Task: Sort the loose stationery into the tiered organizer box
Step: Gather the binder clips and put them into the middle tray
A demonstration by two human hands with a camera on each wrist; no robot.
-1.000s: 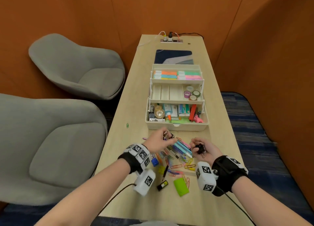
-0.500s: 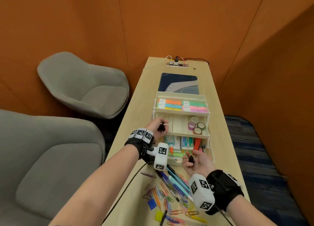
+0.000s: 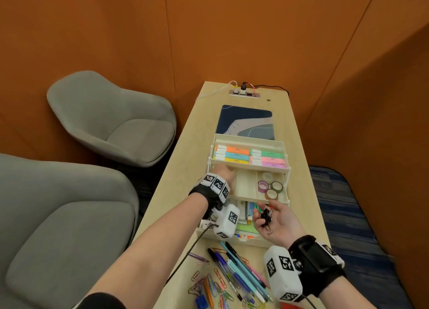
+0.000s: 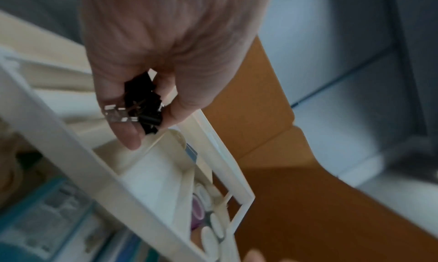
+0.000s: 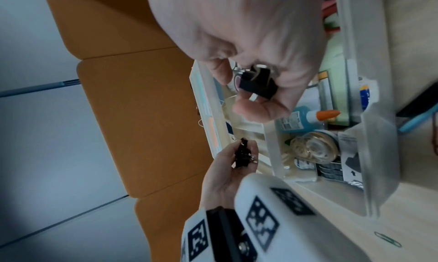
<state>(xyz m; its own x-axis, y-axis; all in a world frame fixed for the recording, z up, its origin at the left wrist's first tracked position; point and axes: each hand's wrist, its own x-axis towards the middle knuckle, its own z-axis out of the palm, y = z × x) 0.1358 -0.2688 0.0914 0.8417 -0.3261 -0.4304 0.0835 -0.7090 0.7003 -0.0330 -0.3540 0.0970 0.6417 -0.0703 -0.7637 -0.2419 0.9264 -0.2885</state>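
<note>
step: dropping binder clips into the box | left hand (image 4: pixel 151 63) pinches a bunch of clips (image 4: pixel 143 105) just above the middle tray (image 3: pixel 246 185) (left slot) | right hand (image 3: pixel 276 222) cups more clips (image 3: pixel 265 217), nearer | next: loosen left fingers, let clips fall

Two grey armchairs (image 3: pixel 97 160) stand at nine o'clock; a patterned mat (image 3: pixel 246 122) and power outlet strip (image 3: pixel 245 93) lie at twelve.
</note>
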